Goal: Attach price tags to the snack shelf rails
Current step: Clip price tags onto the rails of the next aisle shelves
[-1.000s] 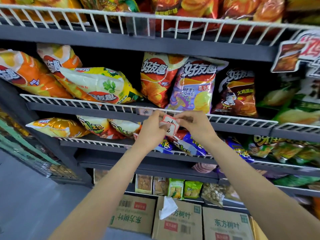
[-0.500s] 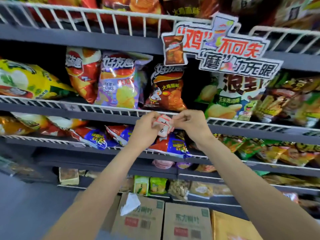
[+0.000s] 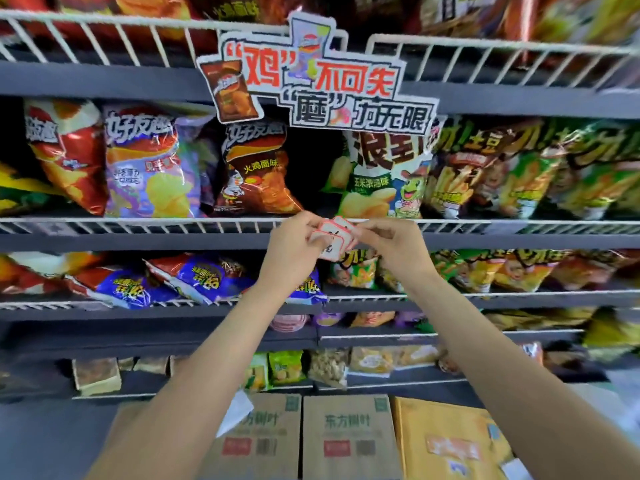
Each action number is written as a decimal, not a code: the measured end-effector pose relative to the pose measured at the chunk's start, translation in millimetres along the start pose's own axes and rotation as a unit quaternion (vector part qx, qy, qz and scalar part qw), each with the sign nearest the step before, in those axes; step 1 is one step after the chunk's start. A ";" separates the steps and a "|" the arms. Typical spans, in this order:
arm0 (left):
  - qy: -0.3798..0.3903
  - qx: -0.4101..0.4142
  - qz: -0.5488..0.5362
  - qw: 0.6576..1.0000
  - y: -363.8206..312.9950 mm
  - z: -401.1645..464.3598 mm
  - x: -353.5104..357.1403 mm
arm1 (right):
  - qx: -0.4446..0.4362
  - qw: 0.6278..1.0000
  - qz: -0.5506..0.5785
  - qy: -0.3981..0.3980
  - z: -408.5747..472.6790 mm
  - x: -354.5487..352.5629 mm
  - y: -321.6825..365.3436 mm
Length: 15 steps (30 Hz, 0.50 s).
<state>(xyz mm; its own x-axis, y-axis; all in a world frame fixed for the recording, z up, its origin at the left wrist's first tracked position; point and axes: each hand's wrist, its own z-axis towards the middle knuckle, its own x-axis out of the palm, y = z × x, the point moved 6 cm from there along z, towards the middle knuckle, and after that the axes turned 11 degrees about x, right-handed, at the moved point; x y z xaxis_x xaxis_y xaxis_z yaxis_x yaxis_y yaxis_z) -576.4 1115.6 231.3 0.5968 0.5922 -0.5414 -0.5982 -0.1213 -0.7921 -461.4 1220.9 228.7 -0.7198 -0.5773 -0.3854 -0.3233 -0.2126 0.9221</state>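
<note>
A small stack of white price tags with red borders (image 3: 334,237) is held between both hands in front of the middle shelf's white wire rail (image 3: 173,224). My left hand (image 3: 294,249) grips the stack from the left with curled fingers. From the right, my right hand (image 3: 391,245) pinches the top tags. The tags are fanned slightly, and dark writing shows on them. The grey shelf edge (image 3: 138,242) runs just below the rail behind my hands.
Snack bags fill the shelves: a dark chip bag (image 3: 254,168) and a green-white bag (image 3: 381,178) sit right above my hands. A cut-out promo sign (image 3: 311,77) hangs from the upper rail. Cardboard boxes (image 3: 348,438) stand on the floor below.
The view has swung right along the shelves, bringing the promo sign to the centre. Both hands have stayed together on the tag stack at the middle rail.
</note>
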 end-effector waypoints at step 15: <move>0.015 -0.030 0.036 0.999 -83.8 32.3 181.5 | -0.015 0.991 -0.099 -0.087 19.2 -194.9 -74.2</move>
<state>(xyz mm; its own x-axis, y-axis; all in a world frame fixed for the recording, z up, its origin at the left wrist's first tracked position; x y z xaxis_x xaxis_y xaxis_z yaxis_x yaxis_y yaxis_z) -435.2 1259.0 208.5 0.5706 0.5559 -0.6045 -0.6068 -0.2106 -0.7665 -308.8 1364.4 234.8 -0.7409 -0.3773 -0.5556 -0.4512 -0.3331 0.8279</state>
